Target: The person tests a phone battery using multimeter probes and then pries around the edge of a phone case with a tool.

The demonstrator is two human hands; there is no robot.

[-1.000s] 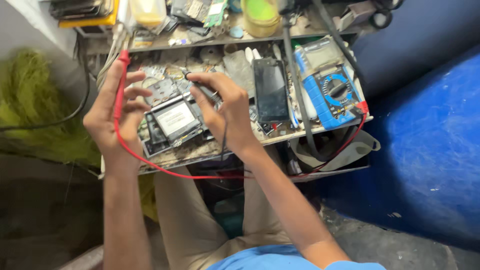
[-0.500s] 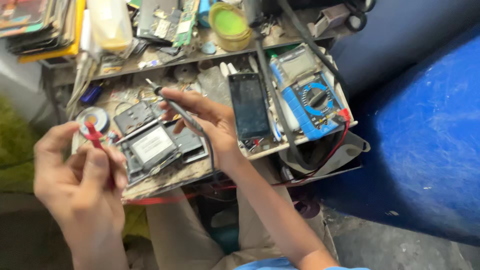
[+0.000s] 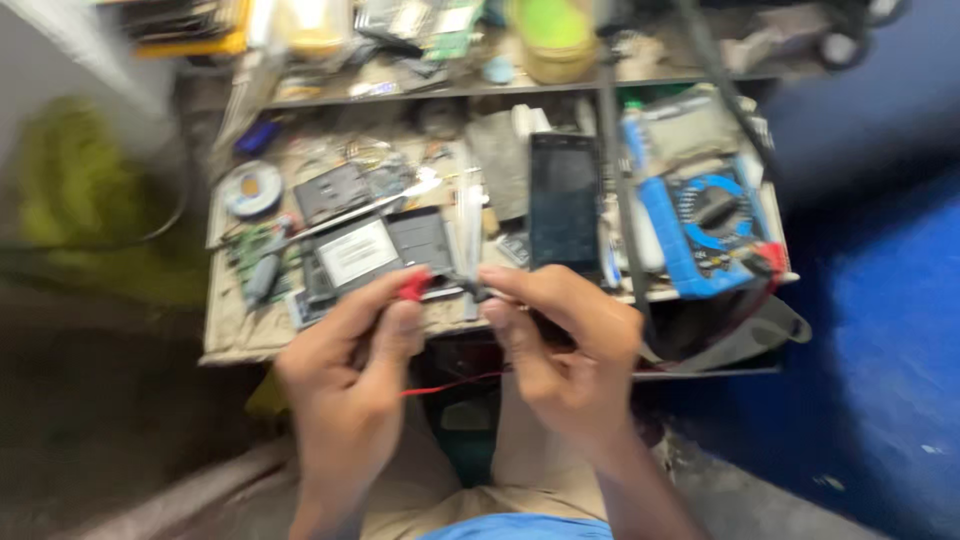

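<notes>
Cluttered and dusty, the small bench (image 3: 240,340) is standing between a grey floor and a big blue shape on the right side. Near its front edge the two hands are meeting. The left hand (image 3: 350,390) is pinching the red probe (image 3: 413,285) between thumb and forefinger, and the right hand (image 3: 565,350) is gripping the black probe (image 3: 470,290) in the same way; the two tips are almost touching, but the blur is hiding if they really touch. A red wire (image 3: 450,383) is hanging under the hands. It seems the person is bringing the probes together, as in a check of the blue meter (image 3: 710,230) lying at the right edge, so the next move is asking for steady tips. Just behind the hands an opened phone body (image 3: 375,250) is lying, and a dark phone (image 3: 565,205) beside it. At the back edge a yellow-green pot (image 3: 550,35) is standing; its content I cannot tell.
</notes>
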